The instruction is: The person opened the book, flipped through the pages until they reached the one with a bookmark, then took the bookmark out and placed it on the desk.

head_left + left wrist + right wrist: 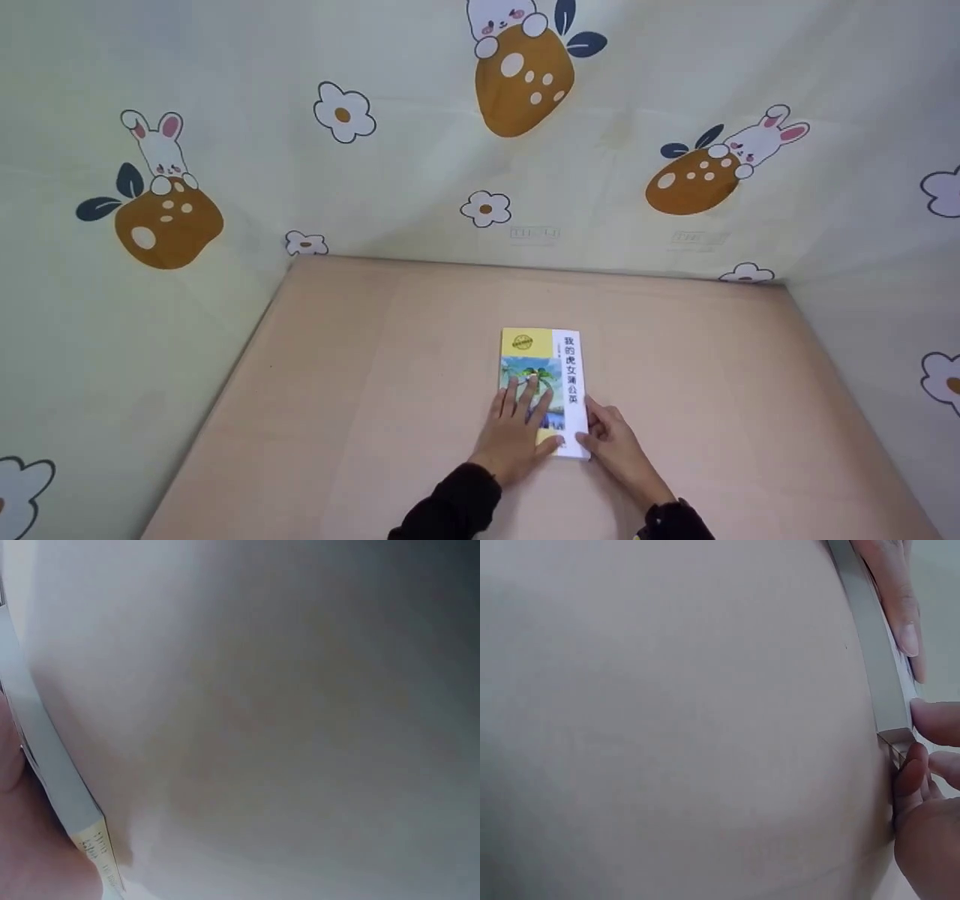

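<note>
A paperback book (571,420) lies on the table, its cover facing up with a yellow band, a palm-tree picture and a white title strip. My left hand (516,429) rests flat on the cover with its fingers spread over the picture. At the lower right edge, my right hand (616,444) pinches the book, thumb on the cover and other fingers curled at the side. The right wrist view shows the book's pale edge (868,637) and curled fingers (910,774) at its corner. In the left wrist view, only a slice of the book (56,765) shows.
Around the book spreads a plain tan tabletop (360,390). Pale cloth walls (409,172) printed with rabbits, orange fruit and flowers rise along the back and both sides. Dark sleeves (450,504) cover the forearms.
</note>
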A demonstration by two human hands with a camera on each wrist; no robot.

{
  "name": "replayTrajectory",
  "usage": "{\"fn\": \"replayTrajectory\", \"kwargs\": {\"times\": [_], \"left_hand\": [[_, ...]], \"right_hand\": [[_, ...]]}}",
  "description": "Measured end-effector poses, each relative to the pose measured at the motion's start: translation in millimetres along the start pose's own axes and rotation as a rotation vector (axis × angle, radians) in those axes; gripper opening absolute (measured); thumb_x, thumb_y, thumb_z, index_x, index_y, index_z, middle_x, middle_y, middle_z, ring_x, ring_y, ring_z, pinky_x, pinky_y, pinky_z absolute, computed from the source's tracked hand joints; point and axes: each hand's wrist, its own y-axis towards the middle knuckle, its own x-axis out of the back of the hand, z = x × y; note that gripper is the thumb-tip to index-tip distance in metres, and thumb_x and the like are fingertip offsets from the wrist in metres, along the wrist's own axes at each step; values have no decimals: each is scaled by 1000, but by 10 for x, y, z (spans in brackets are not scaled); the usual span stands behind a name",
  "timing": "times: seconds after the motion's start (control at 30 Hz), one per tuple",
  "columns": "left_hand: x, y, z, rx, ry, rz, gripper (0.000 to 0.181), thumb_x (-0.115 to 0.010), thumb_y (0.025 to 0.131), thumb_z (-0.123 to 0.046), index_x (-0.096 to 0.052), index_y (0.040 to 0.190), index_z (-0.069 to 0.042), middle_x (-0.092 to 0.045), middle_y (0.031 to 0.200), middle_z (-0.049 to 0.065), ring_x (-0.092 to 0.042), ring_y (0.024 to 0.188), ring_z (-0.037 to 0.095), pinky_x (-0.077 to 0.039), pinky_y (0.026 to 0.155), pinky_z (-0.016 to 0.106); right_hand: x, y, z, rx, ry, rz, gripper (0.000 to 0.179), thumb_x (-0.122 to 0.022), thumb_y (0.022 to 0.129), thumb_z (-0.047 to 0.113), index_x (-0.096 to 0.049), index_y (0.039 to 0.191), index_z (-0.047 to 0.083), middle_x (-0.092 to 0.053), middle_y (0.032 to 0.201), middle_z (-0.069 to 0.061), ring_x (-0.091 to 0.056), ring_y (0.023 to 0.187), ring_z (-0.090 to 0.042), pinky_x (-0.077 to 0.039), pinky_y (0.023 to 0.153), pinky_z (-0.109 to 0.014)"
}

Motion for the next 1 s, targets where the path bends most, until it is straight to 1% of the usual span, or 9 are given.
{"fn": "replayTrajectory", "kwargs": {"times": [0.1, 0.17, 0.27, 0.33, 0.43, 0.53, 0.67, 0.83, 1.0], "left_hand": [[-37, 10, 12, -4, -8, 3, 70, -23, 93, -63, -21, 149, -21, -15, 157, 7, -12, 143, 32, -17, 115, 47], [-2, 6, 7, -10, -33, 8, 71, -26, 93, -63, -22, 149, -19, -16, 156, 8, -12, 143, 34, -17, 114, 49], [74, -11, -1, -6, -80, 37, 75, -29, 91, -65, -22, 149, -18, -14, 156, 9, -10, 143, 35, -15, 115, 49], [119, -16, -3, -5, -117, 52, 79, -33, 89, -67, -22, 149, -17, -14, 156, 10, -10, 143, 36, -15, 115, 50], [149, -15, 5, -9, -158, 69, 88, -38, 84, -71, -20, 149, -16, -12, 157, 11, -7, 143, 36, -13, 115, 50], [171, -18, 16, -25, -165, 75, 95, -44, 80, -74, -19, 150, -14, -11, 156, 13, -7, 143, 37, -13, 115, 51], [168, -19, 32, -45, -155, 78, 100, -50, 77, -73, -18, 149, -13, -11, 156, 15, -8, 142, 38, -14, 114, 51], [151, -20, 47, -56, -152, 66, 98, -51, 78, -71, -18, 149, -12, -12, 156, 15, -9, 142, 38, -15, 114, 51], [134, -26, 58, -54, -176, 85, 98, -50, 78, -71, -17, 150, -13, -10, 156, 13, -6, 143, 37, -13, 114, 51]], "right_hand": [[24, -17, 24, 9, -10, 16, 61, -64, 82, -1, -39, 138, -5, -45, 95, -9, -43, 81, -15, -39, 64, -16], [32, -25, 32, 0, -7, 17, 61, -64, 82, 0, -39, 138, -4, -45, 95, -9, -43, 82, -15, -39, 65, -16], [42, -30, 36, -10, 3, 12, 60, -64, 83, 3, -40, 138, -1, -46, 94, -8, -43, 82, -15, -38, 66, -16], [50, -30, 36, -19, 15, 5, 56, -61, 86, 4, -41, 138, 1, -45, 95, -8, -43, 82, -14, -39, 66, -17], [68, -39, 36, -27, 49, 5, 48, -51, 92, 5, -40, 139, 4, -45, 97, -8, -44, 80, -14, -40, 64, -18], [74, -45, 26, -38, 88, 15, 47, -45, 94, 2, -38, 141, 5, -44, 99, -9, -46, 77, -15, -41, 60, -19], [65, -40, 9, -49, 96, 17, 47, -45, 95, 2, -38, 141, 7, -44, 98, -9, -46, 77, -15, -42, 60, -19], [60, -29, -4, -57, 147, 18, 47, -43, 95, 1, -38, 141, 7, -45, 99, -10, -46, 75, -16, -42, 59, -20], [60, -17, -15, -78, 191, 28, 49, -44, 94, 0, -38, 142, 9, -45, 101, -10, -47, 78, -16, -43, 60, -20]]}}
